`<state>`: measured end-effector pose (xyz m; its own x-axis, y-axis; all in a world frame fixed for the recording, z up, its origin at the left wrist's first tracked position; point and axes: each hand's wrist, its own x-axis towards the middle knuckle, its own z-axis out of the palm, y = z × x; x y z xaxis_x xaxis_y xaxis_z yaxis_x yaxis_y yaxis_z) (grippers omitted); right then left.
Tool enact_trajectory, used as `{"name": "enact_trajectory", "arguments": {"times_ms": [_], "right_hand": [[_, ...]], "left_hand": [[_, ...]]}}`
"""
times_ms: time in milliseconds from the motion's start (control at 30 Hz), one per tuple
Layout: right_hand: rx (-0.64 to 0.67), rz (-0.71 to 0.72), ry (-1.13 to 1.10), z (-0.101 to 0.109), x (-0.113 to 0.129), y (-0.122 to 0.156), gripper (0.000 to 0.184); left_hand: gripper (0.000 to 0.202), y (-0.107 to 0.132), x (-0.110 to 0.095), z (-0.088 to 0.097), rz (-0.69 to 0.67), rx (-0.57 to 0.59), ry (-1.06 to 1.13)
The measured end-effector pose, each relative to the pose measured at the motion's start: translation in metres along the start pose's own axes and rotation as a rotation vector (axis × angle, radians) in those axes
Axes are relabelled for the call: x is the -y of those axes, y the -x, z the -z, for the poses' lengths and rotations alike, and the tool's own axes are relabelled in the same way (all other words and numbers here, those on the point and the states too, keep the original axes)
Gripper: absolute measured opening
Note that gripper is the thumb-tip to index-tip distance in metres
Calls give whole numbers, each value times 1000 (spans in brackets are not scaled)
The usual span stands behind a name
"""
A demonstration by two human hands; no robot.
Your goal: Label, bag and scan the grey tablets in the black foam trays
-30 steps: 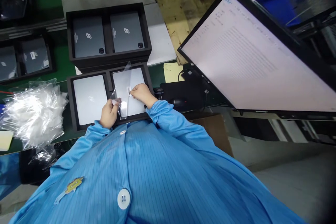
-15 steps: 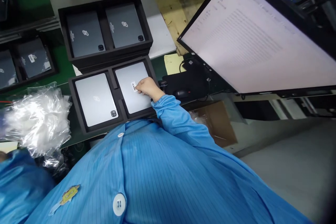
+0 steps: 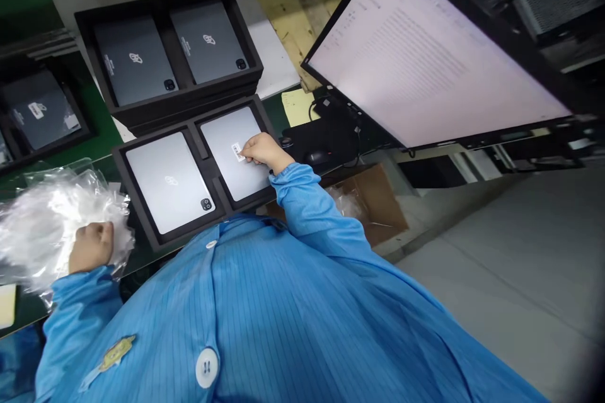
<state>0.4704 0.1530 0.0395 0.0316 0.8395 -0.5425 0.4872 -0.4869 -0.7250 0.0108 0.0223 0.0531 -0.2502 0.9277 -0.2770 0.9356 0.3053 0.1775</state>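
My right hand (image 3: 265, 150) has thumb and fingers pinched together at the edge of a white barcode label (image 3: 237, 151), which lies against the back of a silver tablet (image 3: 246, 179). This tablet sits in the right recess of a black foam tray (image 3: 215, 170). Another silver tablet (image 3: 165, 167), logo and camera facing up, fills the left recess. On a heap of clear plastic bags (image 3: 42, 220) rests my left hand (image 3: 92, 245), its fingers curled closed. Whatever it may grip there is hidden.
Behind the tray, stacked black trays (image 3: 189, 96) hold two dark tablets. More dark tablets (image 3: 40, 107) lie at far left. To the right are yellow notes (image 3: 297, 107), a mouse (image 3: 317, 157), a tilted monitor (image 3: 416, 56) and a cardboard box (image 3: 382, 201) below.
My left hand has come in from the left edge onto the plastic bags. My right hand stays pinched at the label. The whole view has shifted slightly.
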Motion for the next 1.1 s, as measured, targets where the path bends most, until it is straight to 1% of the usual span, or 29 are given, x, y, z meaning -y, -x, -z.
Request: {"name": "enact_trajectory", "arguments": {"times_ms": [33, 67, 100, 133, 167, 200, 233, 300, 333, 367, 400, 433, 500, 567, 633, 700, 767, 833, 900, 933, 967, 1000, 1033, 1100], "right_hand": [[-5, 0, -4, -1, -1, -1, 17], [-6, 1, -9, -2, -1, -2, 16], [-5, 3, -15, -2, -2, -3, 15], [-4, 6, -22, -3, -2, -4, 14], [-6, 13, -30, -4, -2, -4, 13], [-9, 21, -40, -5, -2, -5, 13], [-11, 29, -49, -5, -3, -5, 12], [-13, 41, -60, -6, -3, -5, 11], [-12, 45, -61, -7, -3, -6, 11], [-10, 48, -60, -7, -3, -6, 11], [-7, 48, -60, -7, -3, -6, 12], [-4, 48, -60, -8, -4, -7, 12], [10, 46, -63, -8, -5, -8, 13], [23, 47, -64, -9, -4, -9, 12], [28, 49, -61, -11, -3, -9, 13], [33, 47, -66, -11, -1, -9, 15], [64, 47, -127, -9, 1, -8, 19], [135, 62, -312, -2, -2, -5, 25], [186, 109, -578, 11, -9, 0, 30], [183, 141, -697, 19, -15, 3, 33], [156, 171, -780, 28, -21, 7, 35], [110, 192, -818, 37, -28, 11, 37], [54, 202, -816, 46, -36, 15, 37], [-67, 187, -734, 62, -49, 22, 37]], "left_hand": [[43, -8, -10, 12, 5, -57, -10], [43, -16, -24, 23, -6, -142, 4], [43, -22, -43, 32, -57, -225, 31], [42, -25, -66, 37, -162, -281, 73], [42, -26, -92, 39, -311, -292, 122], [42, -25, -120, 36, -491, -234, 158], [42, -21, -149, 30, -675, -133, 172], [42, -9, -204, 7, -1019, 127, 110], [41, -2, -227, -8, -1145, 235, 54], [40, 5, -247, -23, -1240, 316, 1], [36, 11, -264, -38, -1299, 367, -42], [33, 16, -276, -52, -1323, 386, -71], [30, 22, -288, -74, -1302, 373, -76], [32, 24, -288, -86, -1254, 356, -33], [34, 23, -282, -90, -1232, 355, 24], [36, 23, -277, -90, -1216, 348, 75], [37, 20, -279, -90, -1184, 323, 130], [36, 14, -291, -92, -1161, 277, 175], [36, 3, -311, -95, -1180, 222, 162], [37, -5, -322, -98, -1196, 195, 132], [39, -12, -333, -100, -1213, 172, 93], [39, -19, -343, -103, -1225, 152, 54], [39, -24, -352, -104, -1232, 131, 22], [38, -31, -363, -106, -1241, 87, -21]]}}
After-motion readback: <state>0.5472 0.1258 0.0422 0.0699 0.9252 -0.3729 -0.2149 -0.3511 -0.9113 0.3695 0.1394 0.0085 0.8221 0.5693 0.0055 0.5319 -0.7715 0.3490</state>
